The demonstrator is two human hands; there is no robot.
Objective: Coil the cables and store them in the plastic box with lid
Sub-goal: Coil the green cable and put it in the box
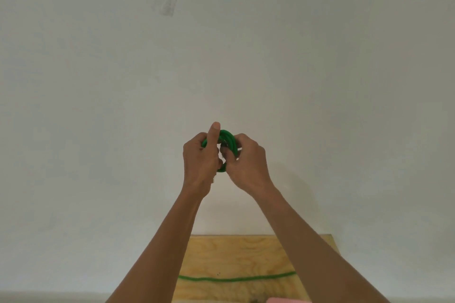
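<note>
Green cable coil [227, 141] held up between both hands: left hand [200, 162] fingers curled round it, thumb straight up; right hand [246, 163] pinching its other side. Coiling looks nearly finished. Another green cable [236, 279] lies uncoiled on the wooden table [234, 253] far below the fingers. Box not visible; storing remains.

Light plywood tabletop [236, 251], grain swirls visible, sits at the bottom of the head view. Far edge butts against the white wall [246, 69]; far-right corner is visible, while the far-left corner is hidden behind a forearm. Near edge is cut off by the frame.

One straight run of green cable [236, 279] lies flat on the tabletop, running left-right roughly parallel to the far edge, nearer the frame bottom. Both ends are hidden behind the forearms.

Pink object [288, 300] at the near right, only its top sliver showing; can't tell what it is.
</note>
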